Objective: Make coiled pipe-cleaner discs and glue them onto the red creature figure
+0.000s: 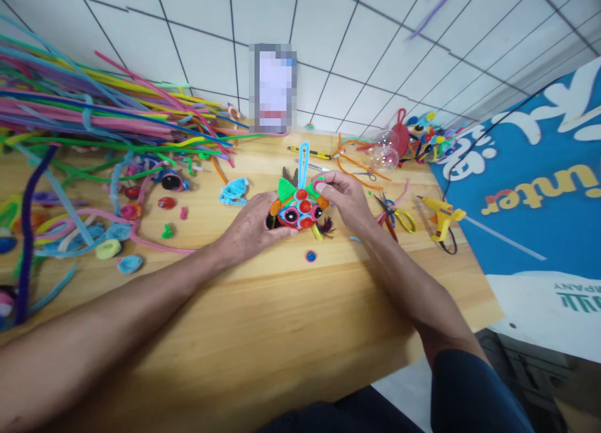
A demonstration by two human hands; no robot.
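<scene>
While left hand clasps fuzzy animal figure, fingers of right hand pinch at green ear; clear globes beyond.

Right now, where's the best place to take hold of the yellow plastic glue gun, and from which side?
Probably the handle of the yellow plastic glue gun, from the near side: the handle points that way, while the pale stick juts from the rear, opposite the nozzle.

my craft figure — green ears, red dots, black eyes, pale-blue loop | my sleeve: dark navy | wall: white, black grid | glue gun: yellow | banner: blue, white-and-yellow lettering | tabletop: pale wood grain | pipe cleaners — multicoloured
</scene>
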